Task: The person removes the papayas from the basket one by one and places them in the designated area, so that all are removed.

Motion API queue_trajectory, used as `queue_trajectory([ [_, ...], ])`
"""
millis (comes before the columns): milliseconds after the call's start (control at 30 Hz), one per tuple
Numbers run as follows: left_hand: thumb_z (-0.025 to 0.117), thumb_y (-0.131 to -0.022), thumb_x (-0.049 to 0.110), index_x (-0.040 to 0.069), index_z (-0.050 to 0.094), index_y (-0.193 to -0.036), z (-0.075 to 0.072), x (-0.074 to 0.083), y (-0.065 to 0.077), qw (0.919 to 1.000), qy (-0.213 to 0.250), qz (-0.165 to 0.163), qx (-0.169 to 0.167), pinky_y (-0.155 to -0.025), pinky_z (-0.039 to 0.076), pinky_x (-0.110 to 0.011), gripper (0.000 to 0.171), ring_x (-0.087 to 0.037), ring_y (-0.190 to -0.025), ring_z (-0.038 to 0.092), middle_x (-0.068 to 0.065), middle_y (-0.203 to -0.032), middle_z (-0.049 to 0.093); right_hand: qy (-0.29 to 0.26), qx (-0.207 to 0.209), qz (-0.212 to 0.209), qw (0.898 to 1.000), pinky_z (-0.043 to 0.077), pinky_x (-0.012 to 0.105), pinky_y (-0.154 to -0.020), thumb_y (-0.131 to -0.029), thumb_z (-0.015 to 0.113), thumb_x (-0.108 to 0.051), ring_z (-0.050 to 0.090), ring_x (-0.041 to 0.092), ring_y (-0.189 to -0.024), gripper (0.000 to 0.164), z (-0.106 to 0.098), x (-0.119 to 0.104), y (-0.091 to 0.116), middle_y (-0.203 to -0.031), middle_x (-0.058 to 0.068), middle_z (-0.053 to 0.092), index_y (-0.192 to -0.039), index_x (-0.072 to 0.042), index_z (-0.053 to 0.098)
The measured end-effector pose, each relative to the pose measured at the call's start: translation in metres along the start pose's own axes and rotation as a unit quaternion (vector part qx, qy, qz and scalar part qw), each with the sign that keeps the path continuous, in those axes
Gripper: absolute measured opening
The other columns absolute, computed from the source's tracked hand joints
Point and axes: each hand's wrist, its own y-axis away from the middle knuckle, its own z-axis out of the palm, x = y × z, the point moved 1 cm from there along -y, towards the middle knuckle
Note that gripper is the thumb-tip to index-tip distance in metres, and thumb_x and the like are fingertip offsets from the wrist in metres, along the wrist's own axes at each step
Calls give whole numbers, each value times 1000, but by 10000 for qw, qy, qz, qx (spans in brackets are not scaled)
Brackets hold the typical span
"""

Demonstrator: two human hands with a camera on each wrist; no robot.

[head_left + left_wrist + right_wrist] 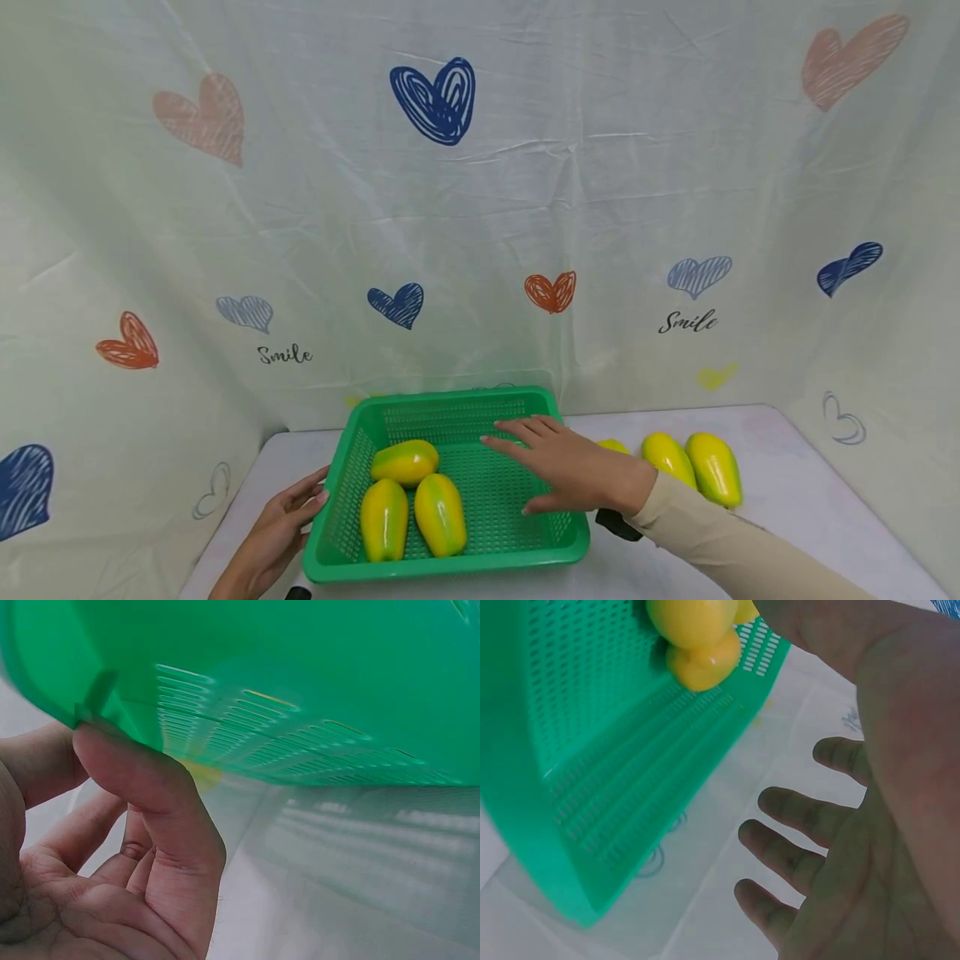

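A green plastic basket (446, 571) with slotted walls stands on the table. Inside its left half lie three yellow-green papayas (440, 515), two side by side and one behind them. My left hand (276, 529) grips the basket's left rim; in the left wrist view a bent digit (142, 776) touches the rim's edge from below. Above the basket's right half hovers my right hand (558, 467), palm down, its fingers spread and holding nothing. The right wrist view shows those fingers (802, 817) straight and apart from the basket wall.
To the right of the basket, more papayas (714, 469) lie on the white table (795, 517), one partly hidden behind my right hand. A pale curtain (480, 225) printed with hearts hangs behind the table and along both sides.
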Motion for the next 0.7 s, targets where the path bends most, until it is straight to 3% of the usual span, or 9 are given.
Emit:
queue_trajectory([
  [233, 53, -112, 12, -3, 29, -164, 0, -1, 0, 9999, 16, -29, 111, -85, 65, -36, 59, -17, -97, 71, -11, -128, 61, 86, -385, -33, 9992, 38, 46, -123, -91, 84, -43, 42, 28, -149, 93, 1, -9, -19, -168, 8, 37, -166, -18, 35],
  [700, 53, -112, 13, -3, 27, -165, 1, -2, 3, 10000, 10, 77, 2, -85, 64, -36, 61, -17, -100, 72, -9, -126, 63, 484, -983, -249, 9937, 37, 38, -125, -93, 79, -51, 40, 21, -152, 91, 14, -26, -58, -169, 1, 36, -167, -24, 33],
])
